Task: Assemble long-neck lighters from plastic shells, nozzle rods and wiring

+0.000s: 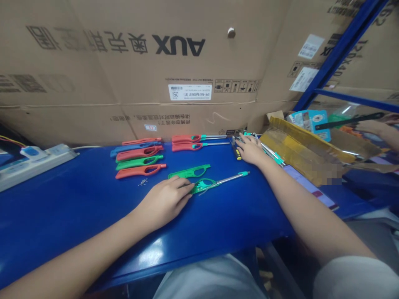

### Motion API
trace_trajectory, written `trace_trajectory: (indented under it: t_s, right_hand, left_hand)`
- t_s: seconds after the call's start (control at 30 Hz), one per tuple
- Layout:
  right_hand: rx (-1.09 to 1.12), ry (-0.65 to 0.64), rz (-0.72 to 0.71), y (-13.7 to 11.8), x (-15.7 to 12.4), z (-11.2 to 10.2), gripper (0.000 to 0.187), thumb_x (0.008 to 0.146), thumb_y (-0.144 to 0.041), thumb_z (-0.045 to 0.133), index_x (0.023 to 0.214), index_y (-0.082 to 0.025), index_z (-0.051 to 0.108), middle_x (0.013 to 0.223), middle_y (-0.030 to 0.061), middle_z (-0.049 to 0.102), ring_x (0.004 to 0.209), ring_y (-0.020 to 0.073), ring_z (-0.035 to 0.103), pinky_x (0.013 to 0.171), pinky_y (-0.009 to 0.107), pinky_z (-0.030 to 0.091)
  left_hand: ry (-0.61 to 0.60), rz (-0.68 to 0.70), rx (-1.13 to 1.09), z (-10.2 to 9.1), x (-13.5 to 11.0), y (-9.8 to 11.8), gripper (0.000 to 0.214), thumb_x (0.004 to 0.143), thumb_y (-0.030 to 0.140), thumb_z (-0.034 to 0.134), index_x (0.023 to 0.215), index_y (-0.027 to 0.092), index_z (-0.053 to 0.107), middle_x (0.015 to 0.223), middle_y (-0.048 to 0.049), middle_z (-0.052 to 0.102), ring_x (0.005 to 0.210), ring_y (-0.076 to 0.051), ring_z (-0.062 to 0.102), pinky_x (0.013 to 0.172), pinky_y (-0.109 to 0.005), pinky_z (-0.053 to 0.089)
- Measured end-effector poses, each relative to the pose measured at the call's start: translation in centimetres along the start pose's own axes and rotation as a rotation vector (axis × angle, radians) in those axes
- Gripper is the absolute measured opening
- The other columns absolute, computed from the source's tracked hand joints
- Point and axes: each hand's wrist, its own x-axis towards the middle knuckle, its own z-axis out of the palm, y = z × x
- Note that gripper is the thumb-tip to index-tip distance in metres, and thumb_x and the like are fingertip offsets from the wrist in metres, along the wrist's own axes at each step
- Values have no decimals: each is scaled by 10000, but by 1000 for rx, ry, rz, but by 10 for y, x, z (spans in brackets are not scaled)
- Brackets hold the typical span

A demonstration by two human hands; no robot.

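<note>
My left hand (pixel 166 199) lies on the blue table (pixel 77 203), its fingers curled onto the handle end of a green lighter with a metal rod (pixel 218 181). A green handle shell (pixel 190 171) lies just behind that hand. My right hand (pixel 251 148) reaches to the far right of the table, fingers spread over a pile of metal rods (pixel 268 150) and a small yellow-handled screwdriver (pixel 237 153).
Red, blue and green handle shells (pixel 140 160) lie in a stack at mid-left. Two red lighters with rods (pixel 196 142) lie behind. A white power strip (pixel 34 160) sits far left. Cardboard boxes (pixel 187 62) form the back wall. An open carton (pixel 299 145) and another person's arm (pixel 383 128) are at right.
</note>
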Motion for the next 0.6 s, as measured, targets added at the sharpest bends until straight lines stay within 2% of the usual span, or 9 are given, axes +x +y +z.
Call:
trace_trajectory:
  t_s: [0.1,0.2,0.3,0.4,0.47,0.6]
  right_hand:
    - [-10,-16,-37,-7,-2,-3,428,970,-236,381,1311,-236,640,1547,87,473,1394,365,378,1125,715,187]
    - [-21,-28,-59,-18,-5,-9,411,948,-199,398,1252,-224,673,1497,105,528,1371,354,407,1138,718,154]
    - [-39,-8,-18,-30,-8,-14,393,924,-206,438,1230,-141,676,1423,188,559,1308,362,462,1149,649,215]
    - [-62,45,89,-38,-10,-17,422,921,-254,467,1232,-33,646,1353,280,544,1259,395,483,1121,608,272]
    - [-71,70,148,-41,-10,-17,437,925,-293,484,1227,-18,640,1353,291,525,1259,409,473,1104,596,288]
    - [-80,99,204,-39,-8,-14,418,926,-297,514,1234,-40,631,1382,257,508,1259,383,468,1083,534,316]
  left_hand:
    - [3,6,4,-1,1,1,285,980,222,536,1203,172,706,1126,-98,721,1004,-253,690,856,-379,593]
    - [6,14,13,-2,2,1,293,987,225,522,1211,165,702,1132,-99,722,1004,-254,689,863,-384,593]
    - [1,18,21,-1,1,0,304,995,233,508,1218,161,700,1145,-101,719,1015,-257,685,875,-392,592]
    - [-2,19,22,0,0,-1,312,1000,244,497,1222,162,699,1152,-100,718,1022,-260,682,880,-395,592]
    - [-4,16,20,0,-1,-1,318,1003,251,490,1227,163,697,1159,-97,717,1030,-262,679,883,-398,593]
    - [-9,12,19,0,0,-1,324,1006,260,482,1232,168,696,1170,-93,712,1041,-261,677,884,-394,592]
